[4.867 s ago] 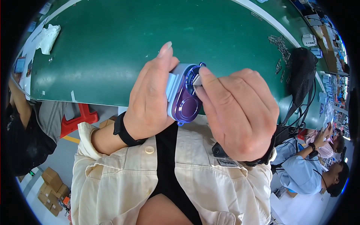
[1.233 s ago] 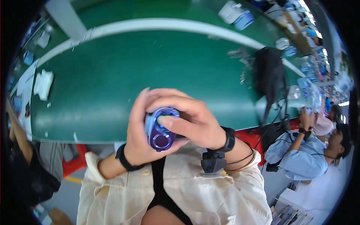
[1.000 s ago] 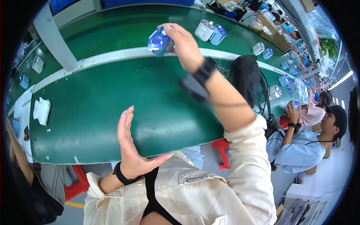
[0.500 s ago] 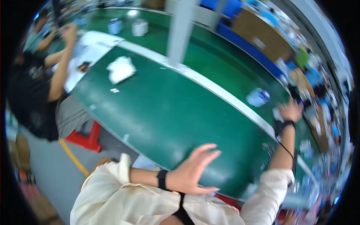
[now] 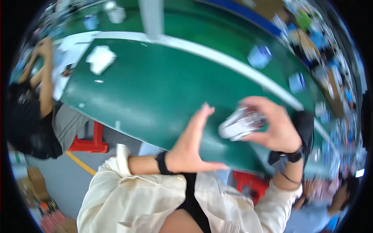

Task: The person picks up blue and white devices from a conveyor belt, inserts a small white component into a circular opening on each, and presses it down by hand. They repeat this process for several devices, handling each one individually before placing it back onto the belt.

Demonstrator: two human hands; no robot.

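My right hand is closed round a shiny, whitish, roughly cylindrical item with a reddish-brown patch. Motion blurs it, so its exact kind cannot be made out. The item is held above the green tabletop, tilted, with its white end toward my left hand. My left hand is open at the table's near edge, thumb spread from the fingers and nothing in it. A gap separates it from the item.
A crumpled white bundle lies at the far left of the table. Beyond a white divider stand pale blue containers and a white post. A seated person works at the left, near a red stool. Other people sit at the lower right.
My right hand has come back from the far right toward the middle and now holds the whitish item. My left hand stays open near the edge. The whole view has shifted.
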